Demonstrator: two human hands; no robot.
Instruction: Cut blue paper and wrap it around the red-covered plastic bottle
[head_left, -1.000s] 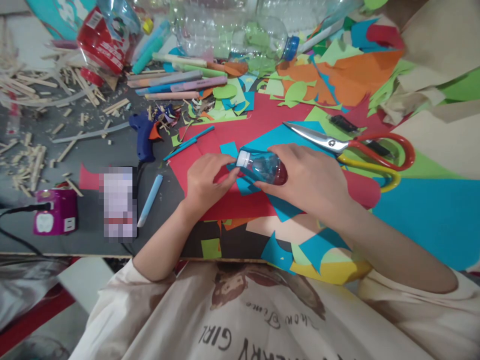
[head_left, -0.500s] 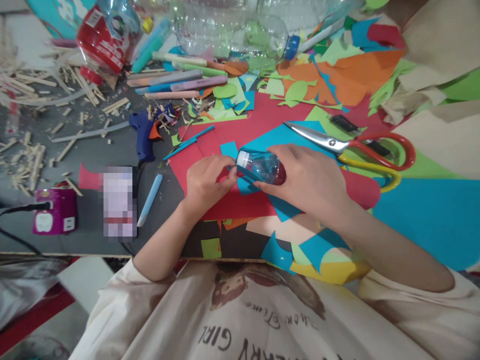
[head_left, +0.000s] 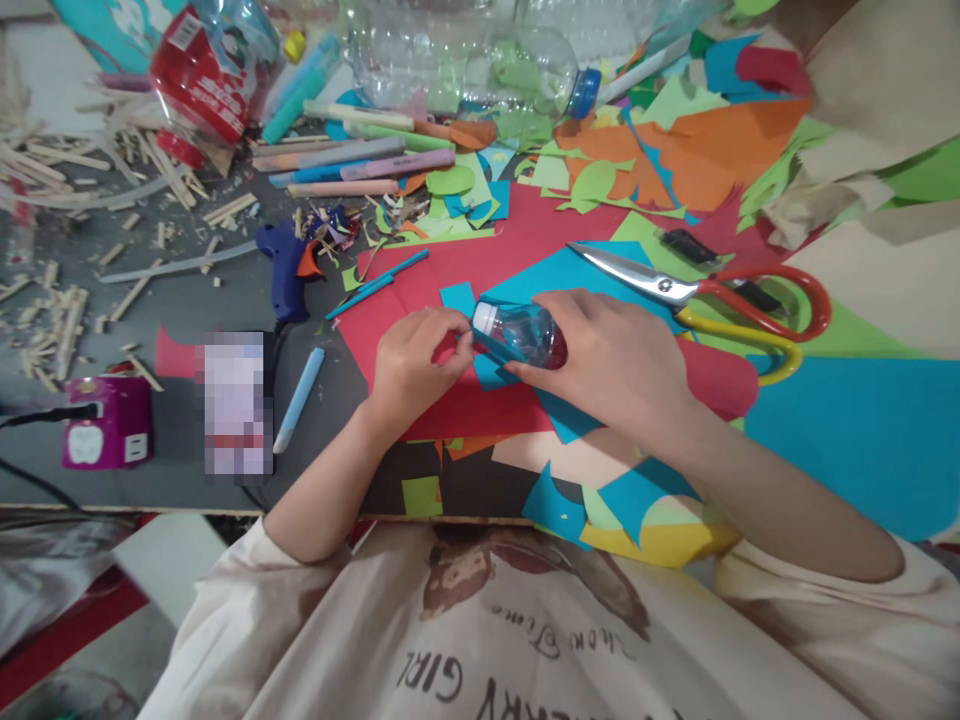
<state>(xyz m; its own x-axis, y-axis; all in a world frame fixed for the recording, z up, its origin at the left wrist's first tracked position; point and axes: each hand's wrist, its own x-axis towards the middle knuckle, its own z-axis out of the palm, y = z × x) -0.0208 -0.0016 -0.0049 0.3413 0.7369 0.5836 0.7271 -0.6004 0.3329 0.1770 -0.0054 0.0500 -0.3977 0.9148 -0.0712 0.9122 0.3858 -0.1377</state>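
A small clear plastic bottle [head_left: 521, 335] with a white cap lies on its side over red paper [head_left: 465, 400] and a blue paper piece [head_left: 559, 275]. My right hand [head_left: 622, 365] is wrapped round the bottle's body. My left hand [head_left: 416, 365] is closed in a pinch at the bottle's cap end, its fingertips on the edge of the blue paper there. What the pinch holds is too small to make out.
Large scissors [head_left: 705, 295] with red and yellow handles lie just right of my right hand. A blue glue gun [head_left: 285, 265], a pale blue stick [head_left: 298, 400], markers [head_left: 360, 165], empty bottles [head_left: 480, 70], wood scraps [head_left: 52, 180], a purple box [head_left: 109, 435] and coloured paper scraps crowd the table.
My left hand's fingers have curled closer to the bottle's cap end. The bottle and right hand have barely shifted.
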